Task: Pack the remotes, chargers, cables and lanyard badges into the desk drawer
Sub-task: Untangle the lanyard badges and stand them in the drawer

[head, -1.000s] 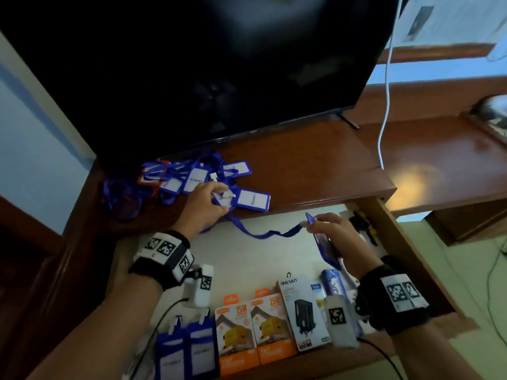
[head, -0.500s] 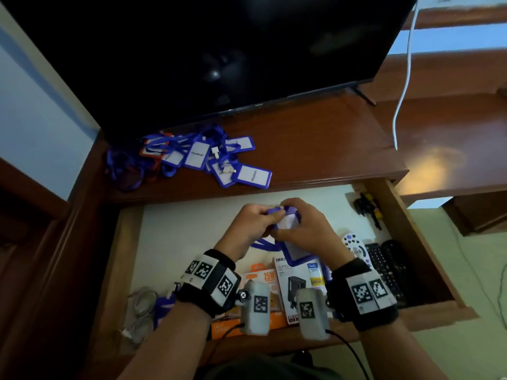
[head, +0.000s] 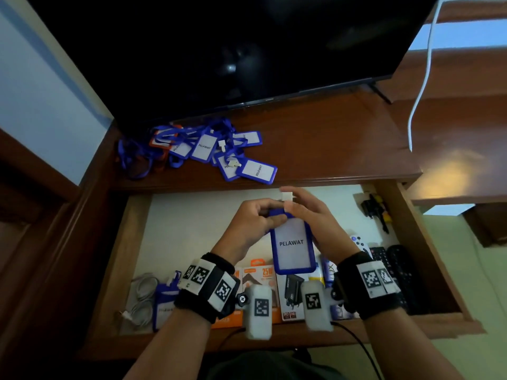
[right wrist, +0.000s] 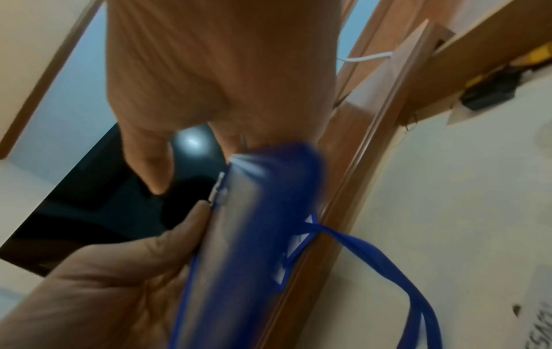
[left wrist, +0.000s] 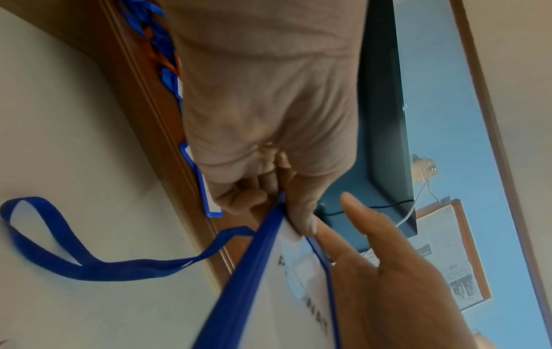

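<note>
- Item in hand: a blue-framed plastic badge holder with a white card printed "PELAWAT" (head: 293, 242), held upright in the air over the middle of the open wooden desk drawer (head: 131, 242), clear of the drawer floor.
- Left hand (head: 252, 218): grip closed, fingers and thumb curled round the holder's top left edge; the left wrist view confirms the frame edge pinched between thumb and fingers.
- Right hand (head: 315, 215): grip partly closed, thumb and forefinger pinching at the holder's top by a small white clip (head: 286, 196); remaining fingers extend loosely.
- Blue fabric lanyard strap (left wrist: 89, 259): hangs from the holder top and trails in a slack loop onto the pale drawer floor.
- Handling judgement: the holder looks light and fairly stiff, its smooth plastic face likely slippery; best held by the frame edges or top. The strap is soft and limp and may snag on the drawer's front edge or tangle unless gathered first.
- Outstanding stock: a tangled heap of blue and orange lanyard badges (head: 208, 149) lies at the left of the brown wooden surface (head: 329, 149), near its front edge.
- Already in the drawer: boxed chargers (head: 263, 281) along the front edge, white cables (head: 142, 294) at the front left corner, black remotes (head: 395, 264) at the right side.
- Judged progress: badges remain the chief part unpacked.
</note>
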### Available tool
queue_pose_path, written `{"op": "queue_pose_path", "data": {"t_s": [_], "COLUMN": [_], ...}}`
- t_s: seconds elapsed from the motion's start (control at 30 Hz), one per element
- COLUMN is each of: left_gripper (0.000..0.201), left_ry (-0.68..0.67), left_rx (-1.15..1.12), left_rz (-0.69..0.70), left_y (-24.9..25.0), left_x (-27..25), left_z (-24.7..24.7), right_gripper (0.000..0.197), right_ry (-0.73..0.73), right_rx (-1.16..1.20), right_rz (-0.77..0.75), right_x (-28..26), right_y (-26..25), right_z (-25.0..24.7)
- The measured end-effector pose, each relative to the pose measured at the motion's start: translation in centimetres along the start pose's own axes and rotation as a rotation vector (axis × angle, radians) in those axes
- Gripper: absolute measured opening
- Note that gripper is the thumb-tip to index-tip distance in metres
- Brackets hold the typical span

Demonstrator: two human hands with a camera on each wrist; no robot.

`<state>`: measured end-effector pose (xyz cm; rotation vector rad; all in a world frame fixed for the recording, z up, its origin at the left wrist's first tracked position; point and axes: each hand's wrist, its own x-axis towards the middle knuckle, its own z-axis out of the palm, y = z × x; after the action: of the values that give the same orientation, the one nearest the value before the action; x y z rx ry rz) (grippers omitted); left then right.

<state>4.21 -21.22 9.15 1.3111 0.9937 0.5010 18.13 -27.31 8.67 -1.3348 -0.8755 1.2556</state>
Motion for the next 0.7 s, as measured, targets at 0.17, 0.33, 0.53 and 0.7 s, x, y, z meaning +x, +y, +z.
{"op": "queue_pose_path", "data": {"t_s": [0.17,0.33,0.53,0.7], "left_gripper": [0.019,0.017,0.021,0.042], "left_ry": [0.169,0.366,0.368,0.231], "left_rx": [-0.127,-0.282,-0.382,-0.377], "left_rz": [-0.009,0.0,-0.072,-0.132], "left_y": [-0.3,-0.9,-1.6,-1.3], "left_x": [0.2,0.6,1.1,1.2], "left_z": [-0.2,-0.1,-0.2,-2.0], "right_gripper": [0.036,0.03,0.017,0.018], "right_ry": [-0.043,-0.05,0.054,0.029], "right_rx": [0.095,0.028,-0.03,-0.033], "right_rz": [0.066,0.047,0.038,0.063], "right_x": [-0.6,-0.4,-0.3,-0.3], "right_y": [1.0,1.6,1.5,0.9], "right_z": [0.3,0.1,-0.6,-1.1]}}
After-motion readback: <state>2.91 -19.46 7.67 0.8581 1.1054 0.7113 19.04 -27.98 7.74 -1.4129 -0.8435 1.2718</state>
